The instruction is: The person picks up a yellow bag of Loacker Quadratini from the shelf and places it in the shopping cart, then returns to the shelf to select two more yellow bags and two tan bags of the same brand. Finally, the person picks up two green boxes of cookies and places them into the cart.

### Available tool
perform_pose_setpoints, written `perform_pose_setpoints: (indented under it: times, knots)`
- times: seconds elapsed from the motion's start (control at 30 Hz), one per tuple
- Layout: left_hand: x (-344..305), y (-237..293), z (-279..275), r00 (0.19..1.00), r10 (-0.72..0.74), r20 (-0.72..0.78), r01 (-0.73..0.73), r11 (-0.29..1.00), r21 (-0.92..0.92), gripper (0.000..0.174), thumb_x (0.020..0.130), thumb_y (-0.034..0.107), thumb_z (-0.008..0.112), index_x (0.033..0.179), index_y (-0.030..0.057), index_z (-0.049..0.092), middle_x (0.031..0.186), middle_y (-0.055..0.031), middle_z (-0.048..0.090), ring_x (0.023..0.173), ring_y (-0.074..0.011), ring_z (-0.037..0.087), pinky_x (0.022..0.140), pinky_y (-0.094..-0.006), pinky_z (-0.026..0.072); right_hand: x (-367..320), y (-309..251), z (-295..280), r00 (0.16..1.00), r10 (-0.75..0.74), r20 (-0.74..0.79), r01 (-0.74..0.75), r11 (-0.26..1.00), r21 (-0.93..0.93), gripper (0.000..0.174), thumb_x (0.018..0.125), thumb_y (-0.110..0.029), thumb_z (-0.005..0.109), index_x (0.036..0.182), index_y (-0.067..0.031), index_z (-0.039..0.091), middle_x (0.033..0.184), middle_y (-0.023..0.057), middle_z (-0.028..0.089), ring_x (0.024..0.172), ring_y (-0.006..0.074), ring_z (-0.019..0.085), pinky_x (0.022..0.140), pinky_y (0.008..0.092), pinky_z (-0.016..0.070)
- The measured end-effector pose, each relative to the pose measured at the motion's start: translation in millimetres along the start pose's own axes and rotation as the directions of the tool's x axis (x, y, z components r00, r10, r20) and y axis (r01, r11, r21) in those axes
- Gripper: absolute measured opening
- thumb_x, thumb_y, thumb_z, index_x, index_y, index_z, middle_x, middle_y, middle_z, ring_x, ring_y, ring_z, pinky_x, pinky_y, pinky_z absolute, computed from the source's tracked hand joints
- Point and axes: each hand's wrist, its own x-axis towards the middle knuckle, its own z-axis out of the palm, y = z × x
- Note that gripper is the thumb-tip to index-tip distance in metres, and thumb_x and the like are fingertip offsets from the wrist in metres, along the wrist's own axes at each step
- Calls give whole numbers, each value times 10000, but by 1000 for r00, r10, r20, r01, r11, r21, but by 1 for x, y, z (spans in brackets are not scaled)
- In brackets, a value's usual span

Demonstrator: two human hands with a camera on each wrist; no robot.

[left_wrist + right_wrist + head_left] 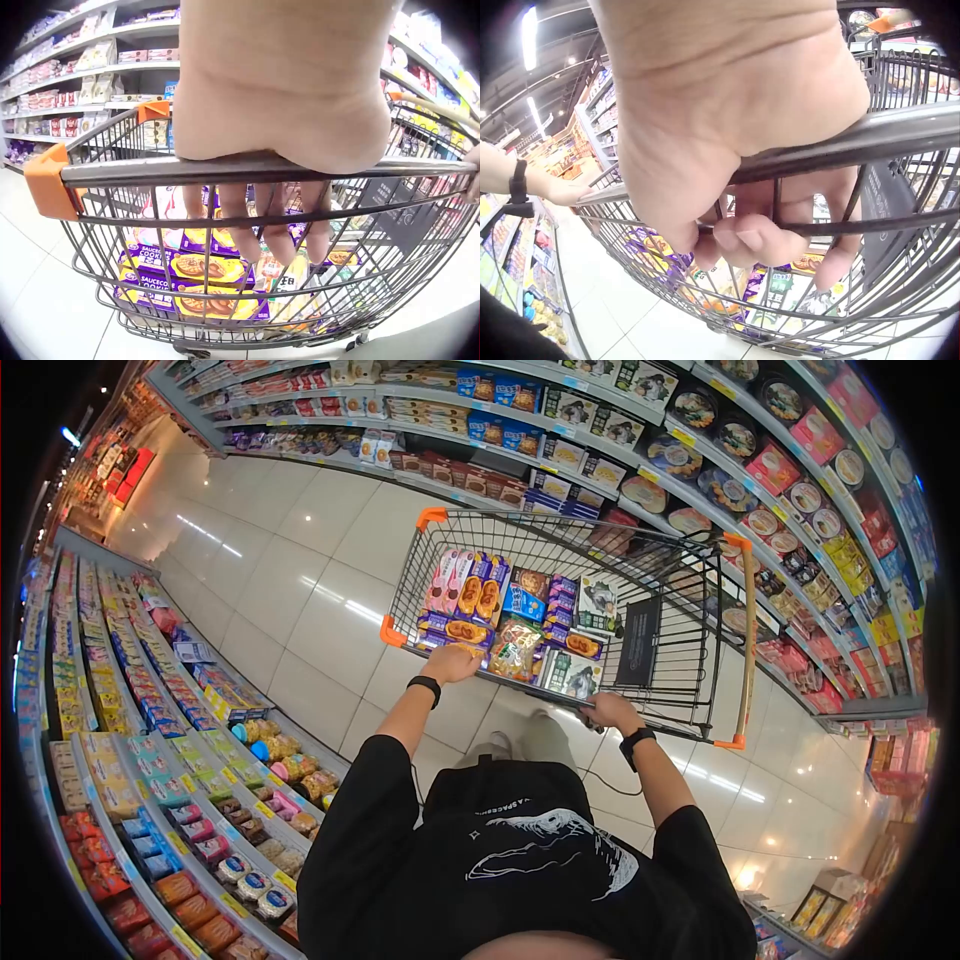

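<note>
A black wire shopping cart with orange corners stands sideways before me. My left hand grips its near top rail close to the left corner. In the left wrist view the fingers hook over the rail and hang inside the basket. Farther right, my right hand holds the same rail, fingers curled in among the wires. Inside lie purple cookie boxes, pink packs, a blue pack, a clear snack bag and white-and-green packages.
Packaged food fills the shelves beyond the cart, close to its far side. Another shelf unit with snacks and jars runs along my left. Pale tiled floor stretches away to the left between them. The cart's push handle is at its right end.
</note>
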Motion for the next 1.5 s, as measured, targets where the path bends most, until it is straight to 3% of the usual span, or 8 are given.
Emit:
perform_pose_setpoints:
  times: [0.13,0.23,0.57,1.07,1.23,1.3,1.4,1.5]
  knots:
    - [-2,-6,-1,971,-20,-237,70,976,206,559,942,424,333,799,45,718,882,-179,693,883,-346,650,828,-541,447,10,-19,-19,998,-56,-23,55,998,-44,357,880,-416,562,1046,-123,681,933,170,685,902,343,644,821,437,508]
    - [11,-22,21,912,-134,-388,153,988,19,535,948,415,370,777,31,702,939,-187,673,905,-345,635,896,-621,358,30,-29,-29,995,-95,-40,91,992,-85,340,873,-400,568,1017,-115,686,948,177,683,893,354,647,799,453,513]
    - [14,-68,-20,879,-167,-446,141,986,-90,705,866,628,401,723,11,711,801,-192,669,869,-354,626,846,-543,392,88,-71,-68,979,-192,-62,184,975,-122,415,858,-452,561,1011,-90,693,896,209,679,857,380,650,788,469,511]
    - [40,-159,-96,854,-352,-384,371,928,-28,638,866,546,384,702,21,706,806,-186,677,895,-326,610,820,-482,398,188,-173,-143,980,-197,-2,194,966,-172,484,861,-525,503,1090,-142,692,1053,163,675,998,353,629,893,436,488]
    - [74,-213,-73,679,-357,-641,375,920,-116,510,860,454,446,623,65,675,740,-158,666,850,-330,608,812,-481,390,220,-213,-169,964,-259,-59,251,961,-112,468,867,-465,522,1061,-73,686,1022,240,656,982,381,622,863,444,484]
    - [70,-210,-95,710,-485,-510,484,863,-146,453,926,402,434,848,58,719,935,-133,671,1110,-356,505,892,-556,370,249,-220,-169,958,-286,-31,278,949,-151,465,853,-454,539,1075,-73,685,1028,232,659,985,378,624,866,441,486]
    - [75,-212,-94,623,-428,-655,537,843,-41,405,939,377,439,885,79,708,1005,-161,627,1174,-395,440,908,-573,367,282,-236,-180,963,-269,6,267,951,-159,463,837,-442,560,1085,-73,688,1023,226,664,985,380,626,864,440,489]
    - [74,-205,-98,512,-467,-721,436,864,-251,375,936,393,457,938,102,694,1118,-206,551,1223,-430,381,945,-616,315,295,-250,-187,952,-303,-29,296,944,-143,459,834,-449,560,1028,-61,708,984,231,670,967,394,630,837,450,496]
